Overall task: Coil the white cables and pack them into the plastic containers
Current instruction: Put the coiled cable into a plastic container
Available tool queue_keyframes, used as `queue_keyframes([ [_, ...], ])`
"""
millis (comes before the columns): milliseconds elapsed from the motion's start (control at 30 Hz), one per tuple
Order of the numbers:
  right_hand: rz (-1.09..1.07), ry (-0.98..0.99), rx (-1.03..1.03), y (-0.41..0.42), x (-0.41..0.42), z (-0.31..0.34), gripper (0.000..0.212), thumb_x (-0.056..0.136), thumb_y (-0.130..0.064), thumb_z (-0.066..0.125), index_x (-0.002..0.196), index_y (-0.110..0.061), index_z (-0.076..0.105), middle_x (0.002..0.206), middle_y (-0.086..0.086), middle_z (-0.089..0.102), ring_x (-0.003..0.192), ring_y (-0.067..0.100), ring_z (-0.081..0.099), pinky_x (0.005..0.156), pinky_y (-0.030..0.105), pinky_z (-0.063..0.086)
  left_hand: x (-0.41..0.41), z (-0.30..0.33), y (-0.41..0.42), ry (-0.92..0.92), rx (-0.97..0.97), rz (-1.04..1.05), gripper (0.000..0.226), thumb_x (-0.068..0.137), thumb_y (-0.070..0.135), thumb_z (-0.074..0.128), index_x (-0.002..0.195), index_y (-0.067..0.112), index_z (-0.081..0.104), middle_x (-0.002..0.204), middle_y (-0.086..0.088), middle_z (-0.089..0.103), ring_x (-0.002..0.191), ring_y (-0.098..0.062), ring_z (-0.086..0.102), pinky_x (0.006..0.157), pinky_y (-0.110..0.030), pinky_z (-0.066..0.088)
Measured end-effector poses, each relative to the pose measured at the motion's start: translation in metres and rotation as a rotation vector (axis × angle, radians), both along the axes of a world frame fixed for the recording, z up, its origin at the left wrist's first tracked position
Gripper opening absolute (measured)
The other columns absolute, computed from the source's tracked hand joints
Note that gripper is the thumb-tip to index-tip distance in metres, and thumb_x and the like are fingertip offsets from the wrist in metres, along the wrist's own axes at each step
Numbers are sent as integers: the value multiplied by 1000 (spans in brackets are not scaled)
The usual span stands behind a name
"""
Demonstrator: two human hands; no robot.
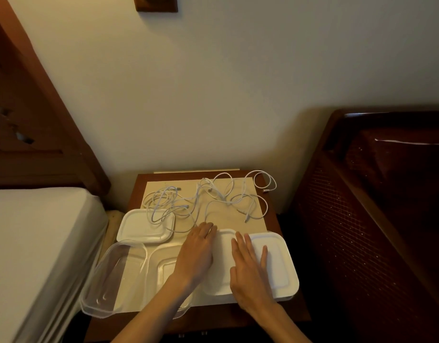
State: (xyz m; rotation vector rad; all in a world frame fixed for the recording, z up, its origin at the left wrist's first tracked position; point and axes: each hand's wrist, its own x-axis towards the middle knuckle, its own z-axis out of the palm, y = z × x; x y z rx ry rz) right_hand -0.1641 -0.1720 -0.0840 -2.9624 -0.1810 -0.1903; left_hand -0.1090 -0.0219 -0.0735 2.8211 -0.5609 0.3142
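Note:
Several white cables point(213, 196) lie tangled across the back of a small wooden bedside table point(282, 308), on a beige mat point(228, 216). One cable loop drapes over a white lid point(144, 227) at the left. Two clear plastic containers sit at the front left: one point(109, 276) hangs over the table's left edge, the other point(161, 266) is partly hidden by my left forearm. A lidded white container point(277, 258) stands at the front right. My left hand point(197, 251) lies flat at its left edge, fingers extended. My right hand point(249, 268) rests flat on its lid, fingers spread.
A bed with a white mattress point(32, 243) and a wooden headboard point(27, 115) borders the table on the left. A dark red woven chair or cabinet point(377, 206) stands close on the right. A plain wall point(213, 82) rises right behind the table.

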Motion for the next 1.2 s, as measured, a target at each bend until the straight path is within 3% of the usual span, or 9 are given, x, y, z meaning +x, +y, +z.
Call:
queue_keyframes([
  [200, 51, 77, -44, 1, 10, -4, 61, 71, -33, 55, 127, -9, 64, 140, 11, 56, 129, 31, 52, 96, 69, 37, -22, -21, 0, 89, 167, 33, 52, 88, 16, 30, 132, 3, 56, 139, -13, 53, 129, -26, 52, 103, -41, 42],
  [333, 58, 64, -66, -1, 8, -18, 64, 82, -36, 32, 132, -5, 58, 144, 14, 50, 133, 32, 45, 107, 64, 11, -25, -27, -2, 91, 201, 49, 57, 86, 14, 26, 136, 0, 50, 144, -16, 47, 133, -29, 45, 108, -42, 33],
  [500, 65, 72, -67, 2, 3, -21, 66, 86, -33, 29, 143, -2, 43, 154, 14, 37, 142, 30, 35, 106, 76, 8, -23, -30, -7, 105, 218, 42, 59, 84, 14, 23, 132, -5, 52, 142, -23, 45, 132, -33, 45, 108, -49, 36],
  [633, 51, 104, -78, 1, 5, -24, 64, 90, -34, 24, 142, -3, 46, 153, 14, 39, 140, 31, 39, 106, 77, 8, -25, -26, -6, 130, 348, 29, 62, 90, 16, 9, 148, -3, 14, 156, -20, 4, 147, -33, 8, 118, -48, 5],
  [733, 50, 140, -64, -1, 9, -18, 68, 98, -39, 8, 141, -6, 49, 152, 11, 41, 139, 30, 40, 103, 76, 11, -24, -23, -8, 165, 320, 82, 61, 84, 12, 19, 135, -3, 50, 145, -22, 42, 135, -32, 42, 115, -49, 24],
  [833, 46, 86, -63, -19, 6, -13, 58, 96, -35, 26, 148, -10, 37, 159, 7, 28, 146, 24, 25, 106, 69, 11, -26, -14, -14, 139, 212, 99, 55, 83, 5, 30, 133, -2, 52, 142, -20, 48, 132, -32, 46, 110, -49, 30],
  [900, -12, 78, -76, -38, 4, -11, 56, 98, -34, 24, 149, -13, 35, 160, 7, 25, 147, 27, 20, 111, 66, 14, -30, -11, -21, 170, 115, 106, 51, 89, 9, 38, 139, 2, 44, 148, -19, 40, 137, -33, 38, 110, -48, 30],
  [1067, -107, 150, -107, -73, 4, -15, 63, 100, -38, 6, 144, -16, 45, 157, 8, 31, 145, 28, 28, 114, 59, 17, -39, -17, -39, 288, 115, 57, 63, 94, 42, 0, 153, 22, -2, 158, -5, -20, 147, -25, -17, 121, -42, -6],
  [1200, -55, 140, -86, -78, 7, -20, 59, 97, -40, 17, 153, -21, 23, 164, 6, 4, 151, 23, 2, 118, 50, 2, -36, -21, -48, 267, 94, 48, 61, 95, 46, 0, 153, 27, -4, 157, -1, -23, 146, -21, -21, 121, -40, -7],
])
